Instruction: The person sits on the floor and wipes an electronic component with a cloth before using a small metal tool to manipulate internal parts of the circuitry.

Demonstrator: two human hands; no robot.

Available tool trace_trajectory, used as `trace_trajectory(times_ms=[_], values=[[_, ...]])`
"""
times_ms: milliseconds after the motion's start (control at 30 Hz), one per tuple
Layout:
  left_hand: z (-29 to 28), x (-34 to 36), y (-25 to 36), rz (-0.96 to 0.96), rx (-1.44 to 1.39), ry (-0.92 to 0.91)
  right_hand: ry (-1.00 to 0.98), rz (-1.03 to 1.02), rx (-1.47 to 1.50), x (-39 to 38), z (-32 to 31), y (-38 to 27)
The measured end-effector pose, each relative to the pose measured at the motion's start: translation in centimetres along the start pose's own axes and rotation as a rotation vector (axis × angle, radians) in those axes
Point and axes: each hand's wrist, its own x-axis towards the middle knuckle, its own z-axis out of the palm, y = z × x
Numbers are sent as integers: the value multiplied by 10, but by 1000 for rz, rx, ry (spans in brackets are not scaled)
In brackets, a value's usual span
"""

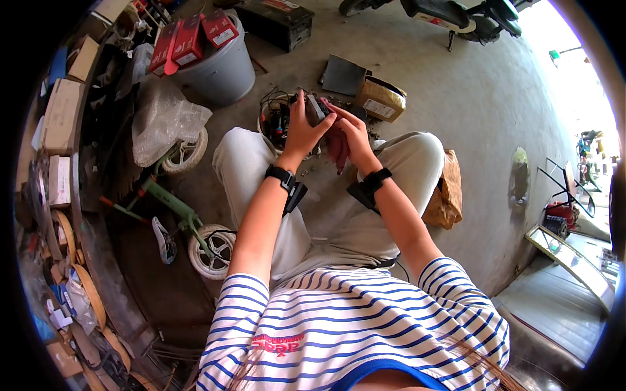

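Between my knees, my left hand (pixel 302 133) is closed round a dark grey boxy part (pixel 315 111) with a pale face, whose kind I cannot make out. Pressed against it from the other side is my right hand (pixel 353 133), closed on a dusty-pink cloth (pixel 338 151) that hangs below the fingers. The two hands nearly meet at the thumbs. Just beyond and left of them, a basin (pixel 262 118) of cables and dark small parts stands on the floor, partly hidden by my left hand.
An opened cardboard box (pixel 381 99) and a dark flat panel (pixel 343 75) lie past my hands. A grey bucket (pixel 225 72) carries red boxes (pixel 189 38). Left stands a green child's bike (pixel 173 203); a brown paper bag (pixel 446 192) is beside my right knee.
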Motion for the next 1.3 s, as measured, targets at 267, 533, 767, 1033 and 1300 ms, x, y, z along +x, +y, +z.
trace_trajectory(times_ms=[267,533,767,1033,1300], values=[[-4,1,7,12,379,132,7,-97,153,2,-3,-14],[-7,-7,11,48,326,-157,-121,-98,-105,8,-22,-5],[-9,-9,12,171,370,-319,-97,-184,-332,7,-14,-7],[-7,-13,10,271,310,-386,106,-199,-423,17,-24,10],[-11,-12,25,267,223,-470,251,-184,-403,23,-34,14]])
